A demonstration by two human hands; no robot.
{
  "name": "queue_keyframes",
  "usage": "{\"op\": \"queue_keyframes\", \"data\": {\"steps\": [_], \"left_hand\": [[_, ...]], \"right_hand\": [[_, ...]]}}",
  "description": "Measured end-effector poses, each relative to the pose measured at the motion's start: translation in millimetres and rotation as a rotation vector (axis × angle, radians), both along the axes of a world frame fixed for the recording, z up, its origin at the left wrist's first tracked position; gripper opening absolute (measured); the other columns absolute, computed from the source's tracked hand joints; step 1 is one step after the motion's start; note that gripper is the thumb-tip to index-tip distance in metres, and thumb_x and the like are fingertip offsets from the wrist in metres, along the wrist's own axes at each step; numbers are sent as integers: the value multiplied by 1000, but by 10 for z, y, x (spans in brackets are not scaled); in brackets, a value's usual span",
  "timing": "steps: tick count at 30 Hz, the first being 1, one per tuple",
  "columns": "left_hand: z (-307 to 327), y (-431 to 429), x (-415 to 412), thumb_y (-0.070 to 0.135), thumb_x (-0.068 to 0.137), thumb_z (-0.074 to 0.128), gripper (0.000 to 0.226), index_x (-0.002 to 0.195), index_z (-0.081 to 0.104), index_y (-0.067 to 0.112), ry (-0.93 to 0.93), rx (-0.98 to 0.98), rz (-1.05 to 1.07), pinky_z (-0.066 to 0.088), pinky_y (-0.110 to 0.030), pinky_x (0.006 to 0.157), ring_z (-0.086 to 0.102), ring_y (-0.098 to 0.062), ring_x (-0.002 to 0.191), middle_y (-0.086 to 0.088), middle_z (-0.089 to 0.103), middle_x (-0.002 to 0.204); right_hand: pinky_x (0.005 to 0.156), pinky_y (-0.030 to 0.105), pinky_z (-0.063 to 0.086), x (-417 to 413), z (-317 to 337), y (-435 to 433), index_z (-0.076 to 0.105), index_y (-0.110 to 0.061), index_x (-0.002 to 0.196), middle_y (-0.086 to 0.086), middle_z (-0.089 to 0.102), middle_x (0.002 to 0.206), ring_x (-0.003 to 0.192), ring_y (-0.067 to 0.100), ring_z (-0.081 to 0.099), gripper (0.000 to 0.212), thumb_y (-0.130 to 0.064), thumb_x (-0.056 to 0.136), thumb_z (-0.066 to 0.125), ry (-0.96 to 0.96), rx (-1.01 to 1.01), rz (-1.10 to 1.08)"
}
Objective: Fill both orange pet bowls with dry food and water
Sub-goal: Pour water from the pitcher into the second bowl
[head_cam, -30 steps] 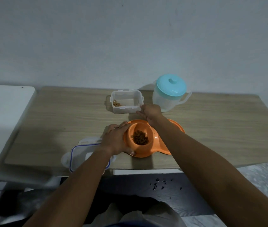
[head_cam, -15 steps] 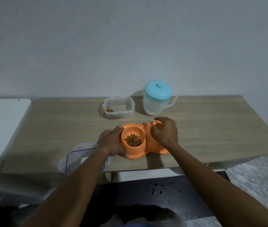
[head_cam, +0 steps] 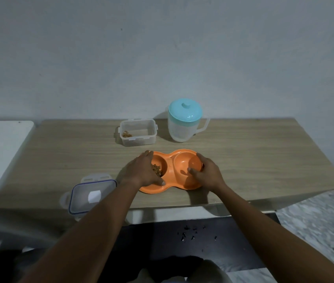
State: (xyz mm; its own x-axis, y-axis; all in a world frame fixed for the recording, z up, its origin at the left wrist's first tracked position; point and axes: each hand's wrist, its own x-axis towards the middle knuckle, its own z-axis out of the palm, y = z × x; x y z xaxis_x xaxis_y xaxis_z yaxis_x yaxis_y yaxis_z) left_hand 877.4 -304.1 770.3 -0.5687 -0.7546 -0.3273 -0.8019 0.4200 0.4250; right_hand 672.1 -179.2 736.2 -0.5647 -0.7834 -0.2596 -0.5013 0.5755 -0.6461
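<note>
Dark flooring (head_cam: pixel 182 248) is seen nearest the camera, scattered with a few small dark crumbs (head_cam: pixel 190 234), and beyond it a pale wooden tabletop (head_cam: pixel 254 160) is set against a plain grey wall (head_cam: pixel 162 58). At the near left edge of the table a clear lid with a blue seal (head_cam: pixel 91 196) is laid flat, partly overhanging the edge. Just past it, the double orange pet bowl (head_cam: pixel 171 170) is rested on the wood and is gripped at both ends. The left hand (head_cam: pixel 141 172) is curled over the bowl's left end, its fingers spread along the far rim and its thumb pressed onto the near rim, so that the left well is partly covered; brown dry food (head_cam: pixel 157 170) is visible in that well. The right hand (head_cam: pixel 207 172) is wrapped around the right end, with the thumb laid inside the right well, which appears bare orange; whether any water is in it cannot be told. Farther back, a clear rectangular container (head_cam: pixel 138 132) is stood open, with only a small heap of kibble in its left corner. Just beside it on the right, near the wall, a translucent jug with a teal lid (head_cam: pixel 185 121) is stood upright, its handle turned to the right. A white surface (head_cam: pixel 0 144) is butted against the table's left side.
</note>
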Motion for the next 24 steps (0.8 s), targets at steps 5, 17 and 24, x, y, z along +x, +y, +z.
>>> {"op": "queue_keyframes", "data": {"steps": [5,17,24], "left_hand": [[81,48,-155,37,52,93,130,156,17,20,-39,80,90,32,-42,114,24,-25,147,1,14,163],[139,70,-347,22,53,95,127,155,19,23,-118,138,236,39,-44,106,35,-31,141,-2,28,158],[119,80,-362,22,47,96,128,152,24,27,-115,148,290,41,-45,101,41,-32,136,-3,40,151]], "right_hand": [[109,45,44,-139,-11,13,40,-19,156,12,53,150,134,33,52,74,-34,91,73,-88,-22,22],[111,47,45,-511,563,-711,42,-23,152,8,43,153,133,27,53,61,-49,98,55,-125,-483,-362],[88,36,48,-724,702,-1149,62,-13,123,4,65,118,108,23,61,60,-64,93,53,-211,-389,-299]]}}
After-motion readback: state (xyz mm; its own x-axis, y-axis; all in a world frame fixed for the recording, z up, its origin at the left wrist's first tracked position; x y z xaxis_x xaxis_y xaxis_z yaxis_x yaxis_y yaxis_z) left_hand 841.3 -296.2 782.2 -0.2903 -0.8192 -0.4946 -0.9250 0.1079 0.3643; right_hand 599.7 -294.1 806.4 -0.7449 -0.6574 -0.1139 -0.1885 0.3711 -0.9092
